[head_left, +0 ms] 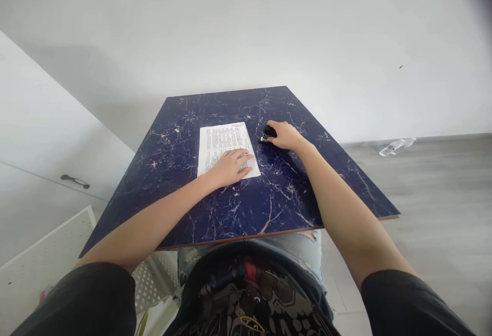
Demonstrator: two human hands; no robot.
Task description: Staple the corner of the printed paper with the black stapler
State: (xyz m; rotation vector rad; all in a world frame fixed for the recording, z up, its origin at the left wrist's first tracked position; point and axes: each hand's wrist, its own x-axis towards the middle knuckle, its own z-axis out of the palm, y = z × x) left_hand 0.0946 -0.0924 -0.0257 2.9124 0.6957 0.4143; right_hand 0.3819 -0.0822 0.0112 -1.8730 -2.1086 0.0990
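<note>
A sheet of paper with printed text (219, 144) lies on the dark blue marbled table (246, 213). My left hand (231, 166) rests flat on its lower right part, fingers spread and pointing right. To the right of the paper, my right hand (283, 135) is closed around a small black stapler (269, 132). The stapler's jaw end points left toward the sheet, with a gap of bare tabletop between them. My palm and fingers hide much of the stapler's body.
A white wall (246, 28) stands behind the table. A white cabinet with a dark handle (75, 181) is on the left, above a white perforated basket (49, 244). A clear plastic bottle (397, 146) lies on the grey floor at the right.
</note>
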